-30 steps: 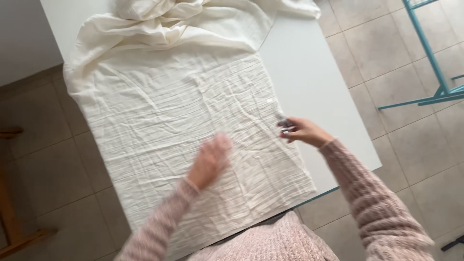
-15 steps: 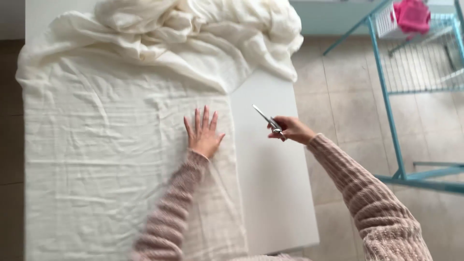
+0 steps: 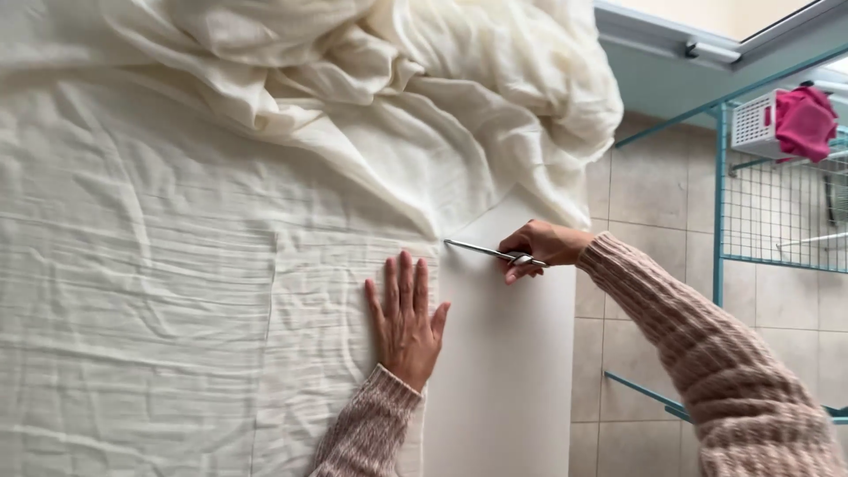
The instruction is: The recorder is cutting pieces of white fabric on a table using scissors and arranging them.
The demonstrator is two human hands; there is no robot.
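Crumpled cream fabric (image 3: 177, 291) lies spread flat; thin silver scissors (image 3: 486, 252) point at its edge.

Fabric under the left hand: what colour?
Cream-white fabric, plain and wrinkled, under the left hand; head view.

Bare table strip (image 3: 508, 371) lies open (bunched cloth (image 3: 380, 97) crowds its far end).
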